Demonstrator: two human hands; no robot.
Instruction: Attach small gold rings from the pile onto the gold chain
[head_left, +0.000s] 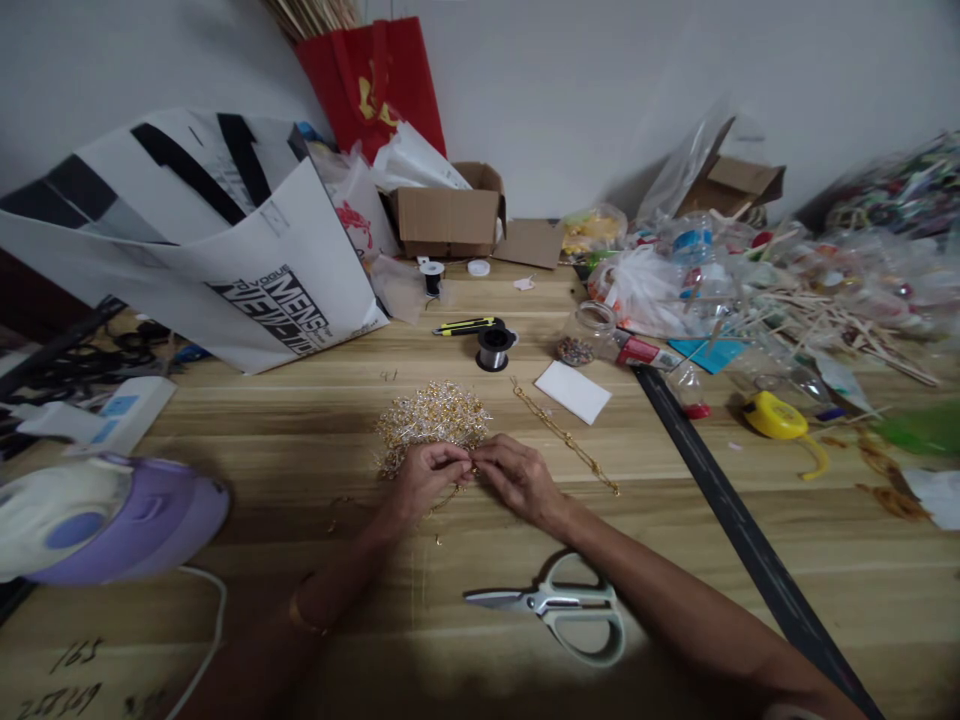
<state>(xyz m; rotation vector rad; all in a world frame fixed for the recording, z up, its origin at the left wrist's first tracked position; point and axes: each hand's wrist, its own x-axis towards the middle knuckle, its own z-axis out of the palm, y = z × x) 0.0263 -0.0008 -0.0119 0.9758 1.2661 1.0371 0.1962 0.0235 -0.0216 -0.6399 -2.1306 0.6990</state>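
Observation:
My left hand [430,478] and my right hand [519,480] meet fingertip to fingertip over the table. Both are closed in a pinch; what lies between the fingers is too small to make out. Just behind them is a heap of gold and silver beaded wire pieces [433,412]. Under my left hand a thin gold chain-like strand [448,498] hangs or lies on the wood. To the right of my hands stretches a gold beaded chain [556,430]. Scissors with pale grey-green handles [551,602] lie below my right wrist.
A wire spool [493,350], a yellow-black cutter [469,327] and a white card [573,391] lie beyond the heap. At right are a jar of beads [585,335] and a yellow tape measure [775,415]. A white paper bag [300,255] and a purple-white appliance [142,515] stand left.

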